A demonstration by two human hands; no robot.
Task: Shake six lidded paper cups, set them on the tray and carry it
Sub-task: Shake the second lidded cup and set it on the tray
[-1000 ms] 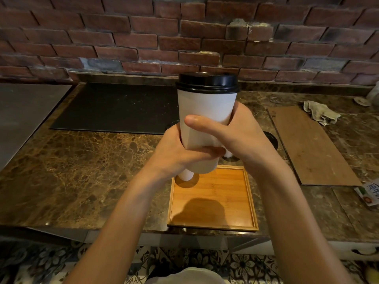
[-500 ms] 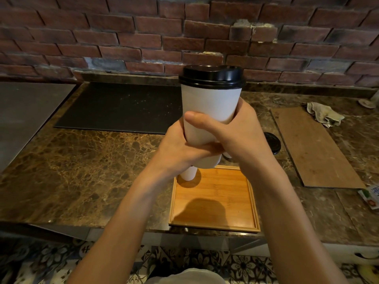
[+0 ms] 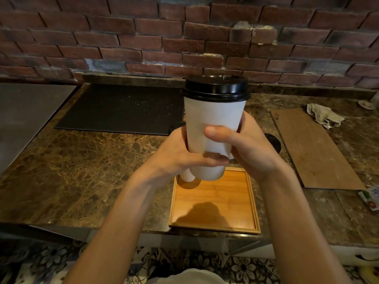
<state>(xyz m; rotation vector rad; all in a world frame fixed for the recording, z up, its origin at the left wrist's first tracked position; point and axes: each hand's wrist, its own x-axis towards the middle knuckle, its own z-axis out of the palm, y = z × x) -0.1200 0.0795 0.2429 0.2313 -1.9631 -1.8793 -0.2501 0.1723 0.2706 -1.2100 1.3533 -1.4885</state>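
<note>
A white paper cup with a black lid (image 3: 213, 119) is held upright in the air above the counter. My left hand (image 3: 180, 158) wraps its lower left side and my right hand (image 3: 250, 152) its right side, thumb across the front. Below them lies a square wooden tray (image 3: 215, 203) near the counter's front edge. The white base of another cup (image 3: 187, 175) stands at the tray's far left corner, mostly hidden by my left hand. A black lid (image 3: 273, 141) of a further cup peeks out behind my right hand.
A black mat (image 3: 121, 109) lies on the brown marble counter (image 3: 82, 171) at the back left. A wooden board (image 3: 313, 148) with a crumpled cloth (image 3: 324, 115) lies to the right. A small packet (image 3: 371, 198) sits at the far right. A brick wall stands behind.
The cup, held in both hands, has shifted slightly lower and to the right between the frames; the grip stays the same.
</note>
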